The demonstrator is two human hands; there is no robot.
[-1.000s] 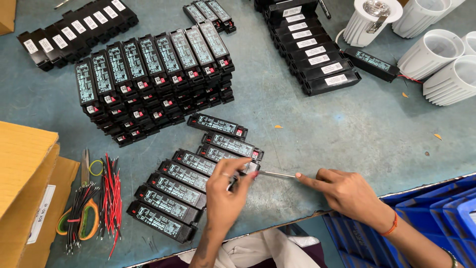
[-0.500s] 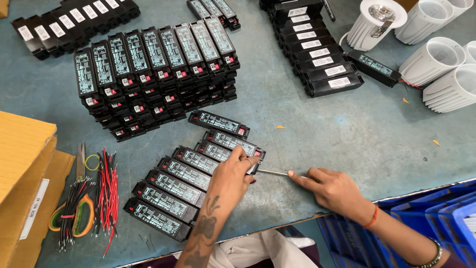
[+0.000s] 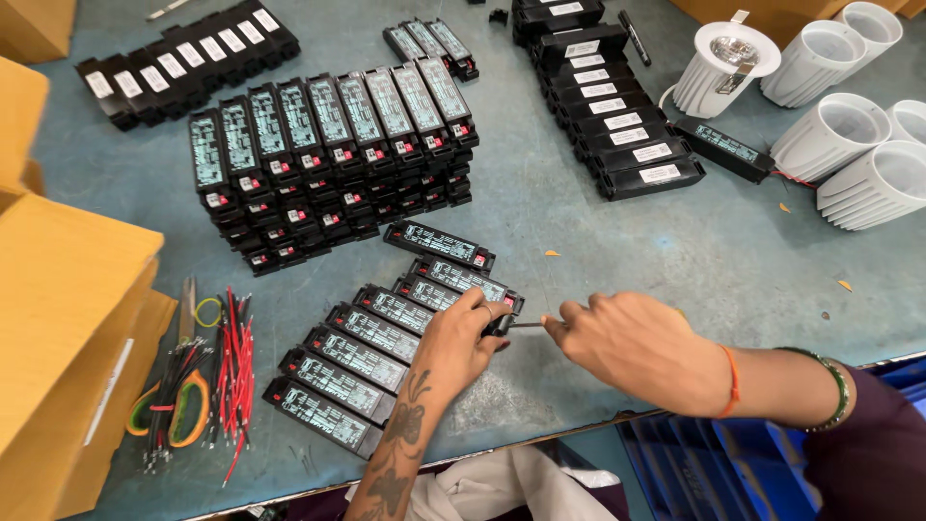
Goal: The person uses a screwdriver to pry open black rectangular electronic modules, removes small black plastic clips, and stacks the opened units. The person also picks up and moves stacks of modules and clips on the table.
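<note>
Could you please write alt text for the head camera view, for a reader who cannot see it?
A left hand steadies a black rectangular module on a blue-grey table while the right hand puts a thin tool to its end. Stacked modules and white lamp housings lie beyond.

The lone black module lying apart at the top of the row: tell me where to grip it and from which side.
Grip the lone black module across its two long edges near mid-length, hand coming down from above. It lies flat, label up, long and narrow, with bare table on both long sides, so fingers fit there. Its short ends appear to carry small connectors; avoid those. Both the left hand and right hand are busy just below.
</note>
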